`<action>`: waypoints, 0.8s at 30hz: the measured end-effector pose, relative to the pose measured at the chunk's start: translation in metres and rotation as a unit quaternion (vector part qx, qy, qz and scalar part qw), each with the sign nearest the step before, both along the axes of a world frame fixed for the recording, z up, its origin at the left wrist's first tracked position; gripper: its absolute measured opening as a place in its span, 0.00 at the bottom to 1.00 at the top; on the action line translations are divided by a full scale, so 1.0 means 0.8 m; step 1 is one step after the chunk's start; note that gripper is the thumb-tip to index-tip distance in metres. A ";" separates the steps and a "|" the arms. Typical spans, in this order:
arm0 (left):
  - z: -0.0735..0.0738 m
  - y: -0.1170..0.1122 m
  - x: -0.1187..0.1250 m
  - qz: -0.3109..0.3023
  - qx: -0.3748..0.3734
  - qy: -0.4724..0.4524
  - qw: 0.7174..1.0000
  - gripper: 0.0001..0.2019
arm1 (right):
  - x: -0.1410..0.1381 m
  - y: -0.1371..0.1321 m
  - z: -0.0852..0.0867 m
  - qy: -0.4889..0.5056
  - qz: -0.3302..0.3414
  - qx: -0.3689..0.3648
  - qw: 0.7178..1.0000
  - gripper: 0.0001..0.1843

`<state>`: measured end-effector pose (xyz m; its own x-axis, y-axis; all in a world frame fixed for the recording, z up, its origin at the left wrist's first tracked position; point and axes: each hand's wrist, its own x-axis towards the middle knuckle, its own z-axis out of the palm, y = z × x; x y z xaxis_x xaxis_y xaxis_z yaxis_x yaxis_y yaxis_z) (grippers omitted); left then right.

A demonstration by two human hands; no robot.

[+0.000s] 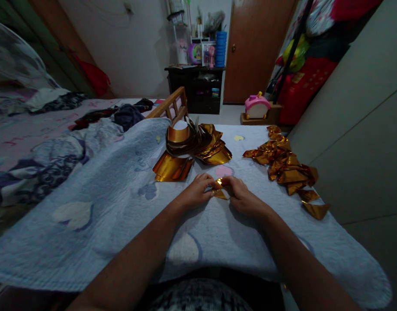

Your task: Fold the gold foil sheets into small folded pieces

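Between my two hands is a small piece of shiny gold foil paper [220,194], bent into a loop just above the cloth. My left hand [199,190] pinches its left side between thumb and fingers. On the other side my right hand [242,194] grips it, the fingertips partly hidden behind the foil. Beyond my hands lies a pile of curled gold foil sheets [174,166], their shiny faces partly showing. To the right, a heap of folded gold foil pieces [291,170] runs along the edge of the cloth.
A pale blue cloth with heart shapes [120,233] covers the work surface. At the left is a bed [20,134] with rumpled clothes. A wooden rail [168,106] stands behind the sheets. Farther back are a dark cabinet [195,93], a door [255,52] and a pink toy [257,106].
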<state>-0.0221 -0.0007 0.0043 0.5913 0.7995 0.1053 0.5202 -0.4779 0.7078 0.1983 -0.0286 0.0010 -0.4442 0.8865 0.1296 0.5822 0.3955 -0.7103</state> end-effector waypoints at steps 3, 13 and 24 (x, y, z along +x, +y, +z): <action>0.003 0.000 0.000 -0.002 -0.003 -0.002 1.000 0.13 | 0.005 0.002 0.004 0.084 -0.023 -0.019 0.996 0.25; 0.004 -0.007 0.009 0.035 0.051 0.009 0.998 0.05 | 0.011 0.016 -0.010 -0.084 -0.222 0.091 0.967 0.12; 0.001 -0.006 0.014 0.019 0.067 -0.031 0.997 0.04 | -0.002 0.020 -0.010 -0.152 -0.254 0.071 0.953 0.11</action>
<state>-0.0109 -0.0054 0.0055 0.5497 0.7974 0.2491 0.4967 -0.5517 0.6700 0.1964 -0.0128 -0.0072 0.0017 0.9803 0.1974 0.8942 0.0868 -0.4392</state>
